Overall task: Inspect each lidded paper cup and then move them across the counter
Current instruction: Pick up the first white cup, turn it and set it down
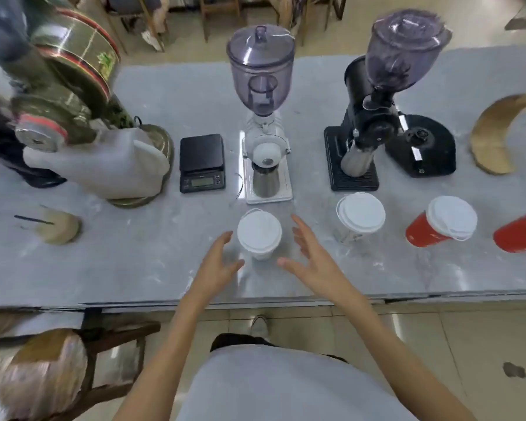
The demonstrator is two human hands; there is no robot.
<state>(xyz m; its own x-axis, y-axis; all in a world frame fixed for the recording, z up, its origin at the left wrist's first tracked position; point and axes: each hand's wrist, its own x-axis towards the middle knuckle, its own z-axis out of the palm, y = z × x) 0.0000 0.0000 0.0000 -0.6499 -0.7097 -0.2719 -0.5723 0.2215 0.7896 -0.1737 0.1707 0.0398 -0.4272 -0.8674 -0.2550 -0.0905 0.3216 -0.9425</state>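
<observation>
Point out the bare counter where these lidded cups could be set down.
Widest bare patch: front left, between the white cup at the hands and the brown piece, below the scale. A bare strip also follows the near edge under the red cups. The grinder row is crowded.

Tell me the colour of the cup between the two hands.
White: the cup and its lid are both white, as the head view shows.

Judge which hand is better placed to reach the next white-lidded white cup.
Right. The right hand is open on the side toward the second white-lidded white paper cup; the left hand would cross the nearest white cup.
</observation>
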